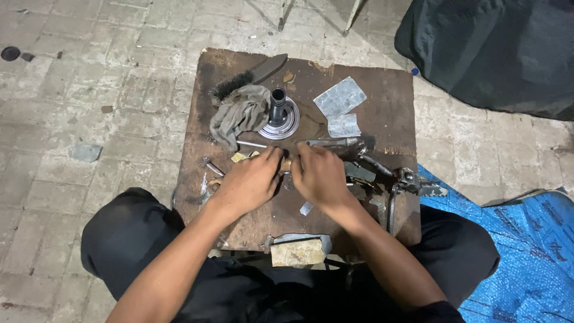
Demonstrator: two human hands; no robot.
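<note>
Small brass part [286, 164] between both hands [287, 176].

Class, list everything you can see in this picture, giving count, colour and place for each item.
Board: one, brown, on paved floor.
Wire brush: one, dark, board's far left.
Rag: one, grey, beside brush.
Metal hub: one, silver disc with dark tube, board's middle.
Metal sheets: two, grey, far right.
Metal tools: several, dark, right edge.
Tarp: one, blue, floor right.
Small part: one, tan, between both hands.
Left hand: one, gripping part.
Right hand: one, gripping part.
</note>
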